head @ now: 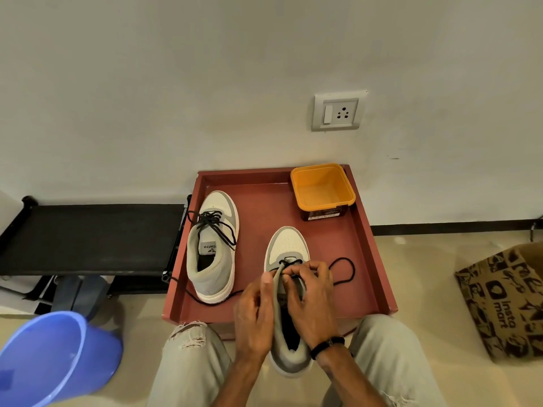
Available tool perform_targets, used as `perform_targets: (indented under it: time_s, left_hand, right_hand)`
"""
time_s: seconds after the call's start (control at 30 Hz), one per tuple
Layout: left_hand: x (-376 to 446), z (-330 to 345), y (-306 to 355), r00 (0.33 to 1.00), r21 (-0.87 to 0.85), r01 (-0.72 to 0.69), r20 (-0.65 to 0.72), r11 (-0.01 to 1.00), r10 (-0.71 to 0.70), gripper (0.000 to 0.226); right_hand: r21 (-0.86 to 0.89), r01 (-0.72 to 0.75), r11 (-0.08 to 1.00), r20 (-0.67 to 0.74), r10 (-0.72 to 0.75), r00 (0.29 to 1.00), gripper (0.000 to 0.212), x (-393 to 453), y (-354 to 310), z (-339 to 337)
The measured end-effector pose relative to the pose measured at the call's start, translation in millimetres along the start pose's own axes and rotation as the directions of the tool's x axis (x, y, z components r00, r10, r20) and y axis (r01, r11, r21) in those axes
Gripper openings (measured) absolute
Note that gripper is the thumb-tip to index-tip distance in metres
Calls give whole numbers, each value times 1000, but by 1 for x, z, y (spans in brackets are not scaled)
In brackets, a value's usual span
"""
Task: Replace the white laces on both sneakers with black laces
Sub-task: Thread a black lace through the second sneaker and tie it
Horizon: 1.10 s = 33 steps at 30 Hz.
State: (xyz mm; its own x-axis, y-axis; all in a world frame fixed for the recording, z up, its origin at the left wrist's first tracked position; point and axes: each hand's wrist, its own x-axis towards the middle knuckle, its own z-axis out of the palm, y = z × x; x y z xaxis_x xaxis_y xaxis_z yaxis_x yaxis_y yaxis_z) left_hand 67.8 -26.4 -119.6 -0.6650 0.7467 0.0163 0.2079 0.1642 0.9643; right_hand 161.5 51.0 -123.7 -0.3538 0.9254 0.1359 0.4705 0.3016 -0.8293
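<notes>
Left sneaker (212,248): grey/cream, upright, toe away, black lace (216,226) loosely threaded, ends trailing. Right sneaker (287,289): same colours, toe away, second black lace (342,270) only through lowest eyelets, looping out right.

An orange tub (323,188) sits in the far right corner of a red tray (373,251). A black rack (88,239) stands left of the tray, with a blue bucket (50,356) nearer. A printed box (508,301) stands right; a wall socket (338,111) is above.
</notes>
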Motion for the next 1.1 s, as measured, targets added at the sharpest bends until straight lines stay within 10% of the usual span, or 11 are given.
perform_targets:
  time_s: [0.37,0.67,0.8,0.93,1.1]
  left_hand:
    - [25,-5,6,990,-61,99,-93,993,-104,23]
    - [17,-68,43,877,-666,115,-280,737,-390,20]
    - [-10,-88,31,869,-91,88,-480,992,-121,14]
    - [-17,-79,12,976,618,61,-202,783,84,33]
    - [-18,-35,-8,963,643,-266,147,719,224,35]
  right_hand:
    - [-156,8,988,5,-8,1000,30,-1,-1,-1]
    - [-90,-150,985,-167,133,977,64,-5,-5,-8]
    - [40,-313,949,-216,314,925,56,-8,0,-26]
    - [73,-280,957,-179,289,941,22,-11,3,-38]
    - [35,-198,980,-144,201,969,14,-29,9,-42]
